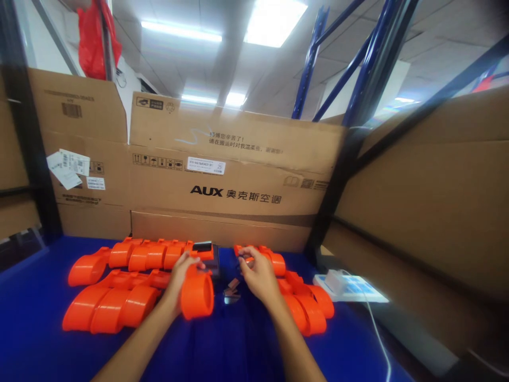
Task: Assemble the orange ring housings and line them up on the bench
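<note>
My left hand (180, 278) is closed around an orange plastic ring-shaped part (197, 296), its round opening turned to the right. Across from it, my right hand (259, 275) has thumb and fingers pinched together. Something small and dark shows at those fingertips, too blurred to name. Between the hands, several small flat dark pieces (231, 291) lie on the blue surface (222, 345). Beyond my left fingers sits a dark box-like object (216, 261), partly hidden, with a black piece (202, 246) near its top.
Rows of similar orange parts (107, 310) lie on the left, and more orange parts (306, 313) on the right. A white power strip (358, 289) with a plug and cable sits at the right edge. Cardboard panels (230, 175) stand behind, between dark rack posts (338, 196).
</note>
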